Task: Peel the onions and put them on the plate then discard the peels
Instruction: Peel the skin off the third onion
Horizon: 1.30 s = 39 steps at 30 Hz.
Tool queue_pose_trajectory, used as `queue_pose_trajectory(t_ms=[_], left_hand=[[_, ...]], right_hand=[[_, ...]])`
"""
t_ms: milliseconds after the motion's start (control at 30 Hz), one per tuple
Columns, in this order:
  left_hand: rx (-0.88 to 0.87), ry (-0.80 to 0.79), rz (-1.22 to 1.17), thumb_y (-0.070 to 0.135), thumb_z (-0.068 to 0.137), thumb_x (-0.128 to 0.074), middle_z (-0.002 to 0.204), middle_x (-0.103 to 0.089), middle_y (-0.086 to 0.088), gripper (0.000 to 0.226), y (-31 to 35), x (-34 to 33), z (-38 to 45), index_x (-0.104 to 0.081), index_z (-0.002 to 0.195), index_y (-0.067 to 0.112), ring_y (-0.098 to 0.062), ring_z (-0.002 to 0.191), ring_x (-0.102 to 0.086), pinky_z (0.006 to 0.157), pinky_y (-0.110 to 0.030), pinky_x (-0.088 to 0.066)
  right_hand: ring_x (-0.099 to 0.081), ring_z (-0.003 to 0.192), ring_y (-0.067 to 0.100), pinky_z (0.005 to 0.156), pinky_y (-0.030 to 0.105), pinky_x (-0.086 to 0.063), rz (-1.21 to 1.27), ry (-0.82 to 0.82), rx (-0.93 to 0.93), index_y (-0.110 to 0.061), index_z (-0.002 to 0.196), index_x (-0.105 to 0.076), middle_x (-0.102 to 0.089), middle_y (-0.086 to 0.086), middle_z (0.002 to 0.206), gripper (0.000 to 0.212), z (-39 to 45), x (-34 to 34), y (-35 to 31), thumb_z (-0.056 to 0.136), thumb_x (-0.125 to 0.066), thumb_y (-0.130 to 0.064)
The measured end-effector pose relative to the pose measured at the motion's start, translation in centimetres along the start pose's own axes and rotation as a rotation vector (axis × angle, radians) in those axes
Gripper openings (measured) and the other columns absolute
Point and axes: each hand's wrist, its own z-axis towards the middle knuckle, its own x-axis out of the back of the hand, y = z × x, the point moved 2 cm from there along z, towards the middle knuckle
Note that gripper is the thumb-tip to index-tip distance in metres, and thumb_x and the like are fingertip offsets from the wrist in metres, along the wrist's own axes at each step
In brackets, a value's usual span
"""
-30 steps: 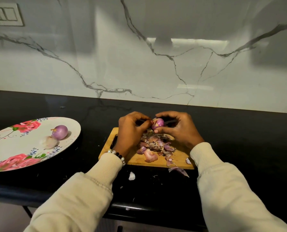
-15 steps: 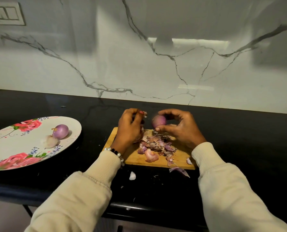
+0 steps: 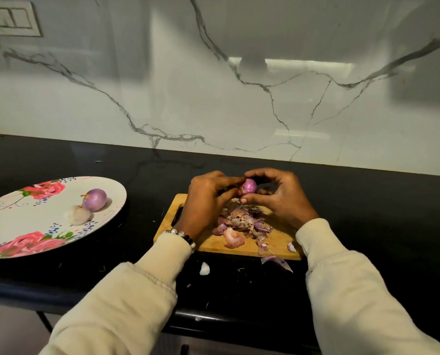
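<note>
A small purple onion (image 3: 249,186) is being held above the cutting board (image 3: 208,242) by the curled fingers of the right hand (image 3: 280,198), while its skin is being pinched at by the left hand (image 3: 208,198). Two peeled onions (image 3: 94,199) are already lying on the flowered plate (image 3: 13,226), well apart on the desk (image 3: 367,213). By this judgement, the heaped peels (image 3: 242,222) are still waiting to be discarded.

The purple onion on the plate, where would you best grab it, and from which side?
Pinch the purple onion across its round middle, coming from above. It lies with its stem tip toward the left, and a pale peeled onion sits close at its lower left, so the top and right sides on the plate look freest.
</note>
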Motion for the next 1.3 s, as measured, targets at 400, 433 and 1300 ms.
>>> queue_pose_trajectory(t_ms=[400, 433, 1300], left_hand=[[-0.042, 0.088, 0.077, 0.015, 0.092, -0.060, 0.085, -0.065, 0.000, 0.013, 0.0, 0.1, 0.2, -0.071, 0.096, 0.009, -0.007, 0.073, -0.056, 0.066, -0.020, -0.044], [-0.010, 0.088, 0.068, 0.014, 0.093, -0.059, 0.086, -0.063, 0.000, 0.012, 0.0, 0.0, 0.3, -0.069, 0.095, 0.009, -0.008, 0.073, -0.056, 0.066, -0.022, -0.044], [0.379, 0.084, -0.384, 0.011, 0.081, -0.076, 0.090, -0.070, 0.003, 0.014, 0.2, 0.0, 0.3, -0.078, 0.095, 0.014, -0.006, 0.084, -0.066, 0.074, -0.018, -0.052]], right_hand=[[-0.069, 0.105, 0.015, 0.094, 0.036, -0.057, 0.175, -0.032, -0.029, -0.018, 0.108, -0.072, -0.073, 0.001, 0.108, 0.050, -0.3, -0.1, -0.5, 0.061, -0.088, -0.013], [-0.069, 0.105, 0.016, 0.094, 0.036, -0.057, 0.185, -0.031, -0.025, -0.016, 0.109, -0.072, -0.073, 0.002, 0.108, 0.051, -0.3, -0.1, -0.5, 0.061, -0.088, -0.011], [-0.069, 0.108, 0.026, 0.092, 0.050, -0.056, 0.401, -0.042, -0.116, -0.010, 0.119, -0.068, -0.070, 0.009, 0.118, 0.056, 0.0, 0.0, 0.0, 0.066, -0.084, -0.002]])
